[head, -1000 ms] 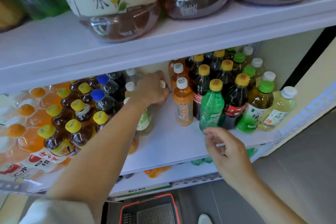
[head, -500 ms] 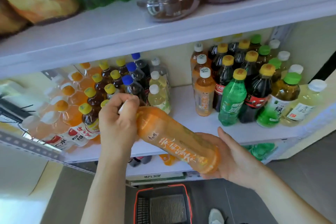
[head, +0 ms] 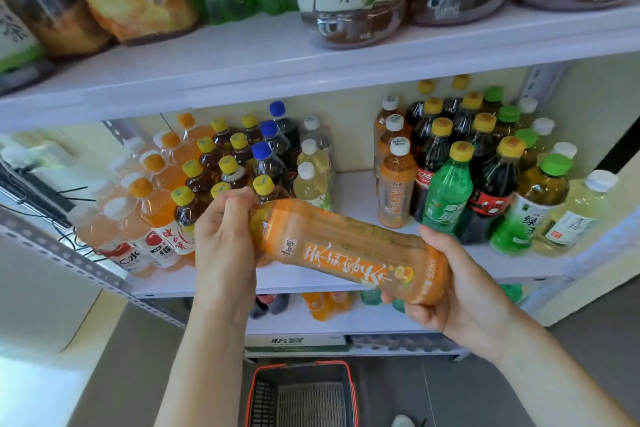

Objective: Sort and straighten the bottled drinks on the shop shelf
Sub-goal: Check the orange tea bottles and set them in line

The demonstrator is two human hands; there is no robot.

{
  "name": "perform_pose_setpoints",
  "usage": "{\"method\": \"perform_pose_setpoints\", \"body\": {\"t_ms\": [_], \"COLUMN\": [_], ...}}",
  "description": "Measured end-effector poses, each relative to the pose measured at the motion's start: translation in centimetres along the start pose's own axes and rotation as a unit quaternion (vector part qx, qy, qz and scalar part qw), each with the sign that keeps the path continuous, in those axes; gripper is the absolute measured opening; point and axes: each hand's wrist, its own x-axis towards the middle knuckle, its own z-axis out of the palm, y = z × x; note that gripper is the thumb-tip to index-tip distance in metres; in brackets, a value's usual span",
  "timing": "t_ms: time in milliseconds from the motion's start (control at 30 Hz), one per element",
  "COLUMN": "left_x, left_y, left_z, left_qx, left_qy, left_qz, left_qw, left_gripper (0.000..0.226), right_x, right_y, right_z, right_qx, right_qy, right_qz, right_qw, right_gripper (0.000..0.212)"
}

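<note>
The orange bottle (head: 346, 253) lies almost on its side in the air, just out from the front edge of the middle shelf (head: 353, 184), cap end to the left and base to the right. The left hand (head: 225, 236) has its fingers (head: 239, 198) curled round the neck and cap, which they hide. The right hand (head: 464, 288) cups the base from below, thumb over the top and fingers wrapped under. A file of matching bottles (head: 396, 184) with white caps runs back from the shelf's front edge, on the left side of the right-hand group, with bare shelf beside it. The held bottle looks full, so it should be fairly heavy for its size. Its thin plastic wall will probably give under a hard squeeze, and the glossy label may be slippery. The neck just under the cap looks the stiffest place to grip. A second hold low on the body would steady it while it is tipped upright. A basket (head: 301, 395) sits on the floor below.
</note>
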Motion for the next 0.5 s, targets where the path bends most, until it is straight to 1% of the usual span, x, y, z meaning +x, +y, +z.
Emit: {"method": "perform_pose_setpoints", "body": {"t_ms": [67,167,267,367,500], "left_x": [0.0,0.1,0.3,0.5,0.6], "left_y": [0.1,0.4,0.5,0.5,0.3], "left_z": [-0.3,-0.5,-0.5,-0.4,-0.3], "left_qx": [0.013,0.038,0.047,0.065,0.079], "left_qy": [-0.028,-0.069,-0.069,-0.065,-0.082], "left_qz": [-0.003,-0.017,-0.037,-0.048,-0.055], "left_qw": [1.000,0.997,0.996,0.995,0.992], "left_gripper": [0.025,0.032,0.033,0.034,0.041], "right_x": [-0.3,-0.6,-1.2,-1.6,-1.5], "right_y": [-0.2,-0.6,-0.9,-1.2,-1.8], "right_z": [-0.1,-0.2,-0.4,-0.8,-1.1], "right_qx": [-0.003,-0.021,-0.070,-0.131,-0.163], "right_qy": [0.005,0.011,-0.001,-0.006,0.024], "right_qz": [-0.003,-0.042,-0.094,-0.146,-0.195], "right_qw": [1.000,0.999,0.993,0.981,0.967], "right_gripper": [0.065,0.049,0.042,0.053,0.065]}}
